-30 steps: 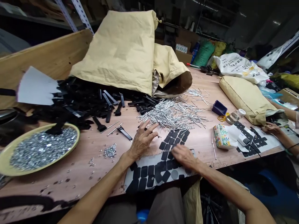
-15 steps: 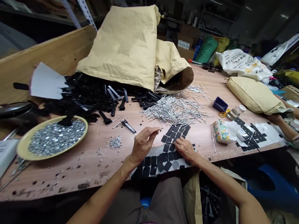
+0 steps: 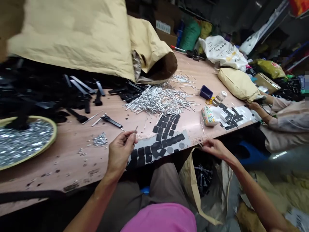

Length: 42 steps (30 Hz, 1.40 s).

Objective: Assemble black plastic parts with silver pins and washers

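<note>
My left hand (image 3: 121,152) is closed in a pinch above the table, with a short stretch of a thin metal pin (image 3: 136,129) sticking up from the fingertips. My right hand (image 3: 216,149) is at the table's front edge, over the mouth of an open paper bag (image 3: 193,180). Its fingers are pinched together; what they hold is too small to make out. Dark pieces with metal rods (image 3: 204,175) lie inside that bag. Between my hands, black rounded pads (image 3: 166,125) lie in rows, some on a grey backing sheet (image 3: 185,137).
A heap of thin metal pins (image 3: 161,100) lies mid-table before large paper sacks (image 3: 79,35). At left are a yellow bowl of small metal parts (image 3: 24,141), a small pile of them (image 3: 100,139) and black strap-like pieces (image 3: 112,121). Another person's hand (image 3: 254,106) is at right.
My right hand has moved from the black pads rightward to the table edge above the paper bag. My left hand keeps its pinch. The view has swung to the right.
</note>
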Each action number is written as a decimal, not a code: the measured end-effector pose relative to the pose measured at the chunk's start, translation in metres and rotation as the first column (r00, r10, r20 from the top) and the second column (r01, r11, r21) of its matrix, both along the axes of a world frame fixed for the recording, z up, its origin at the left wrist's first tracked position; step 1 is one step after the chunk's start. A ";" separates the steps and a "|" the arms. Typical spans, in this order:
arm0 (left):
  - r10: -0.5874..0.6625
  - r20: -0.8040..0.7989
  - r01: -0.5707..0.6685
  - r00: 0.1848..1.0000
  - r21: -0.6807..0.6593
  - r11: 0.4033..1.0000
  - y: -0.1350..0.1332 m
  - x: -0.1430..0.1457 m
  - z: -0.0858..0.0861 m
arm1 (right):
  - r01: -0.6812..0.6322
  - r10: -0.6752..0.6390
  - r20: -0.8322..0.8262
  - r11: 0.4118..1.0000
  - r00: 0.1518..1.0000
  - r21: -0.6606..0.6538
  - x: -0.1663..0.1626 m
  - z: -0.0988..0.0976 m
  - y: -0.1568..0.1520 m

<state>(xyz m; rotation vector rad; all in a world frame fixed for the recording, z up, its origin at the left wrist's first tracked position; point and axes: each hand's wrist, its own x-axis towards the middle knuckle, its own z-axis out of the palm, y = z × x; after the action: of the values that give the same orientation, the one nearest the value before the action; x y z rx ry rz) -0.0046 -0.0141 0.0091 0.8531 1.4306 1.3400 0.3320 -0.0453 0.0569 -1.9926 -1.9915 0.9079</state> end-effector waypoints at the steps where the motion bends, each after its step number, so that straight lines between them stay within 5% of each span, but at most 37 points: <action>1: 0.006 0.025 -0.006 1.000 -0.012 1.000 -0.002 -0.001 0.000 | 0.001 0.001 0.053 0.999 0.999 -0.038 0.006 0.003 -0.011; 4: 0.040 0.071 -0.038 0.997 -0.036 0.999 -0.002 -0.003 -0.001 | 0.013 -0.041 0.169 0.987 0.985 0.162 0.008 0.001 -0.013; 6: 0.075 0.098 -0.071 0.992 -0.044 0.997 -0.001 -0.006 -0.002 | -0.066 0.035 0.105 0.949 0.994 0.309 -0.013 -0.008 0.009; 12: 0.191 0.178 -0.178 0.965 -0.085 0.980 -0.008 -0.029 -0.004 | -0.384 0.444 -0.013 0.788 0.896 0.481 -0.153 -0.059 0.096; 17: 0.317 0.175 -0.299 0.932 -0.119 0.947 -0.022 -0.061 -0.011 | -0.585 0.566 0.160 0.747 0.809 0.315 -0.245 -0.077 0.125; 22: 0.375 0.133 -0.352 0.917 -0.172 0.920 -0.038 -0.083 -0.025 | -0.692 0.652 0.235 0.660 0.721 0.291 -0.285 -0.081 0.129; 27: 0.377 0.147 -0.341 0.915 -0.222 0.913 -0.040 -0.089 -0.036 | -0.704 0.619 0.350 0.674 0.703 0.224 -0.323 -0.086 0.138; 35: 0.317 0.216 -0.266 0.923 -0.237 0.935 -0.037 -0.097 -0.035 | -0.782 0.652 0.494 0.615 0.575 0.099 -0.360 -0.083 0.152; 42: 0.278 0.316 -0.192 0.907 -0.277 0.941 -0.032 -0.102 -0.029 | -0.762 0.624 0.492 0.632 0.607 0.138 -0.369 -0.088 0.155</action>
<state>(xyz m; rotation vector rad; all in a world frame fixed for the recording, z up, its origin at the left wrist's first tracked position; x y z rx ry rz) -0.1065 -0.0458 -0.0201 0.2651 1.4021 1.3814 -0.0374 0.1102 -0.0311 -1.2214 -3.0264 0.1786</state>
